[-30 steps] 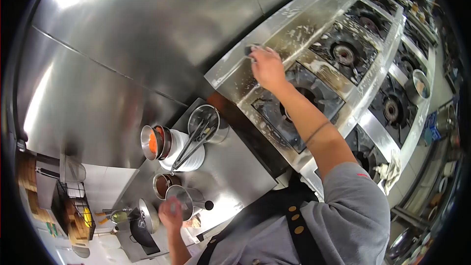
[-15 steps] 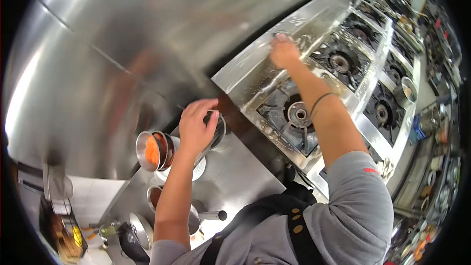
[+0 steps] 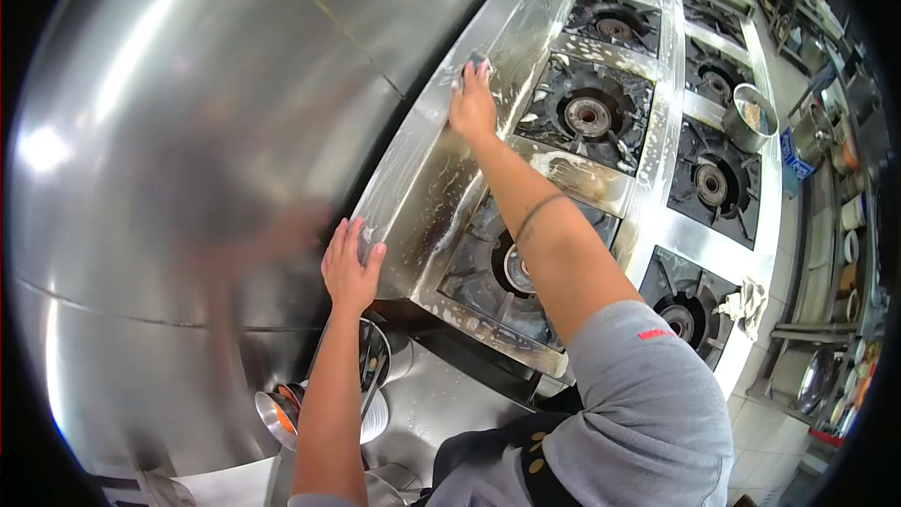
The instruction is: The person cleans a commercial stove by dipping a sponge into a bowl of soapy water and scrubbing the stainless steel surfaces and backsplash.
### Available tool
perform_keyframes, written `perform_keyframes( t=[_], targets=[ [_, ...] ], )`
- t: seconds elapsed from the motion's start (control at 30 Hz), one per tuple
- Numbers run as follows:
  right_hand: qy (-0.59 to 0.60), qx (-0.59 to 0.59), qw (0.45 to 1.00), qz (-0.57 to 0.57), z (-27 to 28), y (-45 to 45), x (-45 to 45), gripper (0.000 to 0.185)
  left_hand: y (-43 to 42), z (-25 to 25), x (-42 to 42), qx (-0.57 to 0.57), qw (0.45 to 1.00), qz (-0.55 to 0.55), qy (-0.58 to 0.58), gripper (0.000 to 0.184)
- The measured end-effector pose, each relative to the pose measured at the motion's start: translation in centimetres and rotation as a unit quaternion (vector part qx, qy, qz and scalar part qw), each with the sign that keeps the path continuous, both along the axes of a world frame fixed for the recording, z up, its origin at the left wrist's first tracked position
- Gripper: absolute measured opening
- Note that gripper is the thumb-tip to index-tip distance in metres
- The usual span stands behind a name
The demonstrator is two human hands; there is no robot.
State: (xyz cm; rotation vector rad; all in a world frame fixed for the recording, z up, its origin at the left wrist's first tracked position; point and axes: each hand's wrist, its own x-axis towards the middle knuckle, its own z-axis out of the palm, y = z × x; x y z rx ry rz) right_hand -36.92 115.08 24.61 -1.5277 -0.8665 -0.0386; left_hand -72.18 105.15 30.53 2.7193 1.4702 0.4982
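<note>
My right hand (image 3: 474, 111) presses a small dark grey scrubbing pad (image 3: 478, 62) against the stove's raised steel back ledge (image 3: 436, 122); only part of the pad shows past my fingers. Streaks of white foam lie on the ledge and on the stove top. At the ledge's near end rests my left hand (image 3: 350, 268), fingers stretched out and nothing in it. Under my right forearm is the nearest gas burner (image 3: 518, 268), partly covered by the arm. Farther along sits another soapy burner (image 3: 588, 116).
Below my left wrist, the steel counter (image 3: 450, 404) bears a dark round container (image 3: 374, 357) and a metal bowl with orange contents (image 3: 277, 418). A metal pot (image 3: 750, 118) stands on the stove's far side. A white cloth (image 3: 746, 305) hangs on the front edge. The steel wall (image 3: 235, 178) rises at left.
My left hand has moved from above the counter containers to the ledge's near end. My right hand has slid the pad farther along the ledge. The view has shifted toward the stove.
</note>
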Motion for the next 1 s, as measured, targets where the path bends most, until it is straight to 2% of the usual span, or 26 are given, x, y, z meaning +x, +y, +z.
perform_keyframes(
  t=[0.1,0.23,0.27,0.33,0.4,0.47,0.57,0.63,0.7,0.73,0.8,0.87,0.97,1.0],
  targets=[
    [0.099,0.034,0.994,-0.027,-0.3,-1.0,-3.7,0.067,0.1,0.0,0.0,0.002,1.000,-0.014,0.015,0.064],
    [0.045,0.072,0.989,0.119,-3.5,-10.3,-15.2,0.063,0.3,0.3,0.2,-0.011,0.999,-0.031,0.022,0.066],
    [0.051,0.070,0.989,0.121,-3.6,-9.8,-14.2,0.063,0.2,0.3,0.2,-0.013,0.999,-0.030,0.022,0.066],
    [0.000,0.066,0.997,0.047,-2.9,-7.3,-9.5,0.061,0.3,0.4,0.3,-0.018,0.999,-0.024,0.026,0.066],
    [0.053,0.023,0.998,-0.011,-1.7,-2.1,-2.3,0.059,0.3,0.4,0.4,-0.014,0.999,-0.027,0.023,0.066],
    [0.110,0.028,0.993,0.008,-0.1,0.8,3.7,0.060,0.3,0.4,0.6,-0.019,0.999,-0.029,0.023,0.066],
    [0.153,0.051,0.987,0.013,0.9,-2.2,-1.0,0.061,0.1,0.7,0.7,-0.018,0.999,-0.032,0.026,0.065],
    [0.034,0.064,0.997,0.031,-1.7,-6.2,-8.6,0.063,0.0,0.8,1.0,-0.010,0.999,-0.035,0.037,0.064],
    [0.078,0.047,0.984,0.155,-2.8,-9.1,-11.2,0.065,0.2,0.6,0.9,-0.006,0.998,-0.042,0.040,0.064],
    [0.051,0.095,0.988,0.114,-2.4,-8.3,-9.5,0.063,0.2,0.6,0.9,-0.004,0.998,-0.044,0.045,0.065],
    [0.051,0.066,0.997,-0.008,-1.0,-3.5,-4.1,0.062,0.2,0.6,0.8,-0.011,0.998,-0.045,0.046,0.065],
    [0.088,0.081,0.993,-0.010,-0.8,0.1,2.2,0.059,0.1,0.8,0.8,-0.017,0.998,-0.048,0.044,0.065],
    [0.156,0.035,0.987,0.026,-0.4,-0.8,2.1,0.055,0.2,0.5,0.7,-0.024,0.998,-0.040,0.035,0.067],
    [0.145,0.040,0.988,0.019,-0.9,-2.4,-1.2,0.055,0.4,0.3,0.4,-0.019,0.998,-0.039,0.044,0.067]
  ],
)
